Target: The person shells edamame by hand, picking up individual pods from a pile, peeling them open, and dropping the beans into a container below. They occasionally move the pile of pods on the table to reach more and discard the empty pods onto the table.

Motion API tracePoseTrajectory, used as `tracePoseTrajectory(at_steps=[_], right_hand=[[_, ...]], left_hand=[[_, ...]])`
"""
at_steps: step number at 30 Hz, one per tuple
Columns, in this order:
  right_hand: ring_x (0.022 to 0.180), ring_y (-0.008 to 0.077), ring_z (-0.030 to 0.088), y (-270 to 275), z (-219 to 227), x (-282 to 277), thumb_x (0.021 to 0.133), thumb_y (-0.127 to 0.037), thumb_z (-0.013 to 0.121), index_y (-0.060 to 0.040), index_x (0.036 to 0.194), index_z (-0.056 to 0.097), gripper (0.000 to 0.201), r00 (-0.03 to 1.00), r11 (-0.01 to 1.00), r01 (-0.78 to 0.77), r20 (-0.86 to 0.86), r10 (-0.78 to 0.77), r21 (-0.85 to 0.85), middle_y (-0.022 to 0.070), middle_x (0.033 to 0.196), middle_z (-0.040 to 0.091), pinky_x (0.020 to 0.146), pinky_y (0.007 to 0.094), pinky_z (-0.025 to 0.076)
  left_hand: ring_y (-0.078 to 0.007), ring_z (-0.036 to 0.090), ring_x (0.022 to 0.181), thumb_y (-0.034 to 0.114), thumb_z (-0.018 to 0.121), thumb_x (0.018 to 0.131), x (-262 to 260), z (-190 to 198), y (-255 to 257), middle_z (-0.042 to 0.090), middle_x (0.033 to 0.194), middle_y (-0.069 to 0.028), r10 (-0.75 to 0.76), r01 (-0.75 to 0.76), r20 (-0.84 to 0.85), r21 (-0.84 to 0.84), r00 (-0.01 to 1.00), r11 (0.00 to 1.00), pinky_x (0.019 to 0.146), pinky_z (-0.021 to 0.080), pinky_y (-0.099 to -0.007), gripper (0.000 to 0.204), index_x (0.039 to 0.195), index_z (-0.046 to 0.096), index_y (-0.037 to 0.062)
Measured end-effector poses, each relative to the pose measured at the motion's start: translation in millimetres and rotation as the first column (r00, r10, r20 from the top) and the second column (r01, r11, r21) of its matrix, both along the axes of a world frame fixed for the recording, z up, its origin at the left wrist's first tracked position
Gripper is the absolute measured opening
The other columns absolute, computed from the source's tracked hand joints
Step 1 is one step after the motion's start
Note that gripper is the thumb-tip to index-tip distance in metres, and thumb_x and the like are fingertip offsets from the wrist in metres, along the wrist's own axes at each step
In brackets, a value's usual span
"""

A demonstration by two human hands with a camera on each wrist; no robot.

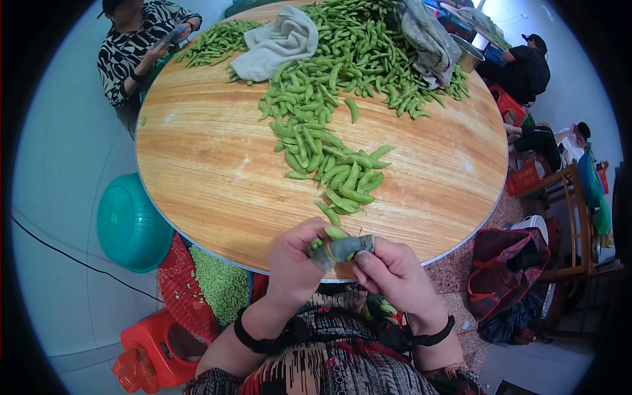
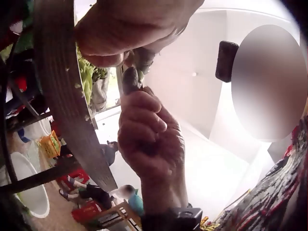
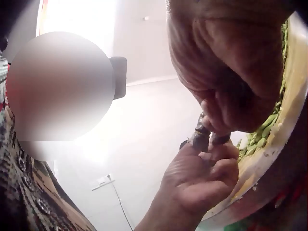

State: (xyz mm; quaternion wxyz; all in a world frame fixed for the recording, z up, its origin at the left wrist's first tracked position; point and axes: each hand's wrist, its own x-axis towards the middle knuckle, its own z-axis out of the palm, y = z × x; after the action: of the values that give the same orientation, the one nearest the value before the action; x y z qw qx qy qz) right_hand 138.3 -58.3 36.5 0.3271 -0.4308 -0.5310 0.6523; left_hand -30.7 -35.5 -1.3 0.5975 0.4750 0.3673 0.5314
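Both hands meet over the near edge of the round wooden table (image 1: 204, 151). Grey wrapping (image 1: 342, 249) covers some of the fingers. My left hand (image 1: 297, 260) curls round green edamame pods, one pod (image 1: 336, 232) sticking out above its fingers. Pressed close against it, my right hand (image 1: 398, 273) pinches with thumb and forefinger at a bit of green between the hands. In the left wrist view the right hand (image 2: 151, 130) has its other fingers folded into the palm. The right wrist view shows the left hand (image 3: 197, 180) below, fingertips touching the right; the pod is mostly hidden there.
Loose pods (image 1: 342, 171) trail from a large heap (image 1: 368, 52), with a pale cloth (image 1: 280, 46) and a grey cloth (image 1: 431, 43) on it. Below left are a turquoise basket (image 1: 131, 224), shelled beans (image 1: 220, 283) and a red stool (image 1: 158, 349). A person (image 1: 145, 46) sits across the table.
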Motion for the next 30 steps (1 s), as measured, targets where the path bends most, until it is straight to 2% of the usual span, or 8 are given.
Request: tracePoseTrajectory(at_steps=[5, 9, 11, 18, 20, 24, 26, 30], right_hand=[[0.050, 0.0021, 0.038, -3, 4, 0, 0.095, -0.013, 0.042, -0.0018, 0.085, 0.054, 0.019, 0.913, 0.936, -0.082, -0.402, -0.067, -0.341, -0.0041, 0.062, 0.047, 0.045, 0.0175, 0.030], [0.053, 0.0017, 0.040, -3, -5, -3, 0.093, -0.011, 0.047, -0.0005, 0.088, 0.057, 0.015, 0.917, 0.951, -0.015, -0.384, -0.110, -0.308, -0.0036, 0.063, 0.049, 0.047, 0.0173, 0.032], [0.055, 0.0014, 0.042, -3, -7, -8, 0.091, -0.010, 0.051, 0.0006, 0.090, 0.058, 0.013, 0.983, 0.983, 0.181, -0.004, -0.181, 0.043, -0.0024, 0.065, 0.052, 0.048, 0.0175, 0.034], [0.052, 0.0017, 0.040, 3, -8, 6, 0.092, -0.016, 0.050, -0.0007, 0.088, 0.058, 0.017, 0.975, 0.978, 0.142, -0.149, -0.165, -0.152, -0.0039, 0.061, 0.050, 0.047, 0.0174, 0.032], [0.051, 0.0018, 0.039, 1, -6, 5, 0.093, -0.017, 0.049, -0.0013, 0.086, 0.057, 0.019, 0.963, 0.968, 0.128, -0.207, -0.174, -0.217, -0.0042, 0.061, 0.049, 0.046, 0.0173, 0.031], [0.053, 0.0017, 0.040, 5, 7, 12, 0.095, -0.019, 0.046, -0.0024, 0.085, 0.057, 0.022, 0.985, 0.991, 0.133, 0.114, -0.129, -0.033, -0.0045, 0.061, 0.048, 0.047, 0.0170, 0.032], [0.055, 0.0013, 0.041, 14, 3, 19, 0.094, -0.020, 0.048, -0.0028, 0.093, 0.061, 0.021, 0.901, 0.909, 0.409, 0.121, -0.416, 0.077, -0.0057, 0.062, 0.048, 0.049, 0.0174, 0.032], [0.052, 0.0013, 0.040, 15, 4, 12, 0.092, -0.015, 0.052, -0.0015, 0.094, 0.061, 0.017, 0.963, 0.963, 0.267, -0.028, -0.268, -0.014, -0.0055, 0.063, 0.049, 0.046, 0.0170, 0.030]], left_hand=[[-0.0075, 0.055, 0.078, 0.000, 0.066, 0.077, -10, 9, 3, 0.059, 0.084, -0.0013, -0.366, 0.377, 0.301, 0.023, 0.881, 0.926, 0.068, 0.043, -0.0210, 0.011, 0.086, 0.061, 0.0015], [-0.0076, 0.054, 0.075, 0.006, 0.068, 0.077, -1, 16, -3, 0.056, 0.083, -0.0026, -0.284, 0.324, 0.297, -0.095, 0.912, 0.941, 0.062, 0.041, -0.0181, 0.019, 0.091, 0.058, 0.0015], [-0.0045, 0.053, 0.076, 0.004, 0.068, 0.078, 7, 17, -5, 0.056, 0.084, -0.0002, -0.059, 0.074, -0.247, 0.054, 0.967, 0.996, 0.062, 0.041, -0.0168, 0.018, 0.093, 0.057, 0.0019], [-0.0023, 0.050, 0.070, 0.004, 0.065, 0.080, -10, 13, 6, 0.056, 0.084, 0.0019, -0.234, 0.238, -0.222, -0.009, 0.947, 0.971, 0.059, 0.040, -0.0161, 0.036, 0.114, 0.052, -0.0021], [-0.0024, 0.048, 0.064, 0.007, 0.062, 0.083, -15, 5, 9, 0.056, 0.081, 0.0022, -0.410, 0.474, 0.315, -0.160, 0.856, 0.866, 0.056, 0.037, -0.0158, 0.046, 0.125, 0.045, -0.0030], [-0.0010, 0.047, 0.066, 0.002, 0.057, 0.085, -13, 18, 10, 0.056, 0.080, 0.0029, -0.385, 0.459, 0.361, -0.143, 0.849, 0.877, 0.055, 0.037, -0.0175, 0.045, 0.128, 0.045, 0.0014], [-0.0073, 0.054, 0.069, 0.003, 0.056, 0.084, -15, 25, 10, 0.061, 0.087, -0.0024, -0.389, 0.380, -0.095, -0.102, 0.916, 0.919, 0.058, 0.042, -0.0228, 0.048, 0.131, 0.043, 0.0047], [-0.0060, 0.053, 0.065, 0.008, 0.057, 0.086, -8, 33, 6, 0.060, 0.079, -0.0038, -0.272, 0.377, -0.493, 0.127, 0.826, 0.917, 0.059, 0.041, -0.0208, 0.050, 0.133, 0.039, 0.0018]])
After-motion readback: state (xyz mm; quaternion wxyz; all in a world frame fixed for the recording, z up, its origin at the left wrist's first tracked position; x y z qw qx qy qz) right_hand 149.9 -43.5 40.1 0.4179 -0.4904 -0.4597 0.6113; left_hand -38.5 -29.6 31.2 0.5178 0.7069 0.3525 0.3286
